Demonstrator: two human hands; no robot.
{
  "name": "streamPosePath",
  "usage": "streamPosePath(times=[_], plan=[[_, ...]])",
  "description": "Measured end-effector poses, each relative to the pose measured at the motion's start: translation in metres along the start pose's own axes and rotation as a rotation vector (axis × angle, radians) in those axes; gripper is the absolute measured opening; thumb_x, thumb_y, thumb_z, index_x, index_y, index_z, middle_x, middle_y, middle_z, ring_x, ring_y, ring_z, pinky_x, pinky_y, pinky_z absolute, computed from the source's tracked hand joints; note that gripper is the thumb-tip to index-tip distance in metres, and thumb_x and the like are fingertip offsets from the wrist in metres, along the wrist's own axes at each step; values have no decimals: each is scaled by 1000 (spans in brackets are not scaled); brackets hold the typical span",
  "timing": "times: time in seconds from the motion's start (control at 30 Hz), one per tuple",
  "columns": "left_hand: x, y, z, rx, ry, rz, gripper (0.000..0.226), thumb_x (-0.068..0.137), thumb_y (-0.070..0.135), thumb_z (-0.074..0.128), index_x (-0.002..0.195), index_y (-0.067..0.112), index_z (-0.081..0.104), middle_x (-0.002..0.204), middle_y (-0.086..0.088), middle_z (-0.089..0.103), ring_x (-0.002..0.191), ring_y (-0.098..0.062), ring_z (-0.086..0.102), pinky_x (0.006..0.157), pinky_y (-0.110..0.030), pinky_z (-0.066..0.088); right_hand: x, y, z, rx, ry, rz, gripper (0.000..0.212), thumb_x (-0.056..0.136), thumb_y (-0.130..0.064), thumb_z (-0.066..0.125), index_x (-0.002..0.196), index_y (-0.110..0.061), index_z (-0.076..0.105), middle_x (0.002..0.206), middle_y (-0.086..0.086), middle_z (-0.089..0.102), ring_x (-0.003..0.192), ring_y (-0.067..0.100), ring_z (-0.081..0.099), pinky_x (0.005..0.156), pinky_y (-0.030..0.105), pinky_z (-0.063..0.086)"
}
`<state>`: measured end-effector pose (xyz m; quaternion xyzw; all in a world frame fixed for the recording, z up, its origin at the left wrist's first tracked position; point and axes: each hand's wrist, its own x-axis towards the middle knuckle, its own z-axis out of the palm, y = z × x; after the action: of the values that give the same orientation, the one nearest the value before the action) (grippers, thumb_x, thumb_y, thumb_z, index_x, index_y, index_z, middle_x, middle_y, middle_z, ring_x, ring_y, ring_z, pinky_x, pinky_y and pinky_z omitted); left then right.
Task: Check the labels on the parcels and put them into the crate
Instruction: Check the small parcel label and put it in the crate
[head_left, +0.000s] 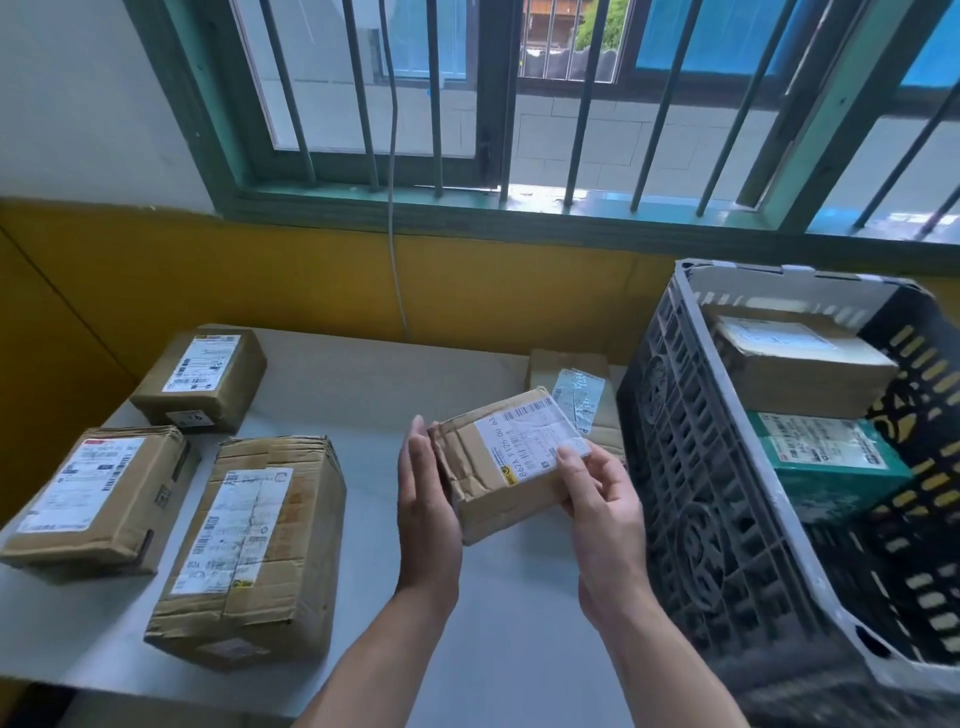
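Small parcel (506, 462), raised beside the crate (691, 467): your left hand (428, 499) presses flat-fingered, right hand (597, 493) pinches the label corner. Likely light, crumpled (grip the firmer edges).

Six cardboard parcels (488, 488), one green parcel (831, 483), one crate (691, 467)
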<state>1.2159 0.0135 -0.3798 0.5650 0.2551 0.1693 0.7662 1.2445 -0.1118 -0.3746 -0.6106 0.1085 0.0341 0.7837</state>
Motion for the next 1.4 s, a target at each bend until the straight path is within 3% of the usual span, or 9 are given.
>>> streamPosePath(times=[0.2, 0.3, 0.4, 0.57, 0.73, 0.87, 1.0, 1.23, 1.4], plan=[[7, 4, -8, 31, -218, 34, 91, 76, 89, 42, 156, 45, 31, 152, 13, 52, 136, -3, 51, 100, -20, 47, -6, -11, 11, -69, 16, -71, 16, 97, -29, 64, 113, -25, 63, 102, -7, 70, 91, -1, 62, 72, 13, 47], [11, 8, -7, 28, -268, 48, 80, 86, 74, 36, 159, 46, 22, 155, 15, 47, 134, 3, 50, 94, -11, 48, -10, -12, 13, -109, 26, -110, 15, 96, -34, 66, 109, -28, 61, 103, -4, 69, 93, 3, 62, 80, 20, 47], [10, 7, -6, 11, -272, 36, 72, 94, 74, 36, 159, 47, 21, 152, 13, 50, 130, 3, 53, 95, -16, 49, -12, -13, 14, -161, 22, -135, 24, 91, -47, 66, 109, -32, 60, 107, -2, 69, 100, 11, 64, 88, 30, 50], [17, 9, -1, -62, -270, 24, 65, 92, 65, 49, 153, 49, 32, 145, 9, 60, 126, -7, 62, 98, -28, 52, -7, -25, 10, -202, 13, -182, 15, 97, -40, 64, 107, -30, 60, 103, -3, 71, 96, 9, 65, 79, 26, 50], [17, 14, 23, -127, -283, 22, 75, 87, 68, 51, 155, 37, 40, 141, 2, 64, 127, -17, 64, 96, -38, 56, -1, -45, -3, -234, 7, -207, 38, 75, -61, 61, 104, -36, 58, 106, -2, 70, 101, 15, 67, 78, 43, 61], [10, 24, 56, -131, -346, 45, 88, 83, 72, 52, 155, 24, 42, 140, -9, 65, 130, -28, 62, 113, -57, 45, 6, -71, -26, -202, -2, -244, 36, 76, -59, 64, 103, -36, 58, 110, 2, 68, 103, 17, 66, 63, 26, 56], [3, 30, 96, -146, -317, 66, 88, 79, 72, 53, 152, 24, 47, 136, -10, 67, 126, -29, 65, 109, -58, 48, 15, -102, -53, -182, 8, -287, 19, 93, -43, 68, 104, -31, 58, 100, -4, 69, 91, 7, 66, 63, 14, 49], [-10, 38, 172, -111, -381, 98, 97, 76, 85, 61, 153, 28, 46, 151, -11, 53, 135, -31, 56, 107, -56, 50, 41, -153, -117, -208, 30, -320, 17, 92, -41, 66, 103, -32, 57, 91, -13, 64, 74, -12, 60, 61, 7, 44], [-18, 37, 214, 25, -454, 142, 105, 70, 97, 51, 154, 34, 43, 157, -1, 48, 143, -25, 49, 117, -52, 40, 58, -177, -159, -297, 38, -323, 21, 93, -49, 64, 107, -36, 57, 101, -13, 64, 95, 3, 61, 76, 27, 46]])
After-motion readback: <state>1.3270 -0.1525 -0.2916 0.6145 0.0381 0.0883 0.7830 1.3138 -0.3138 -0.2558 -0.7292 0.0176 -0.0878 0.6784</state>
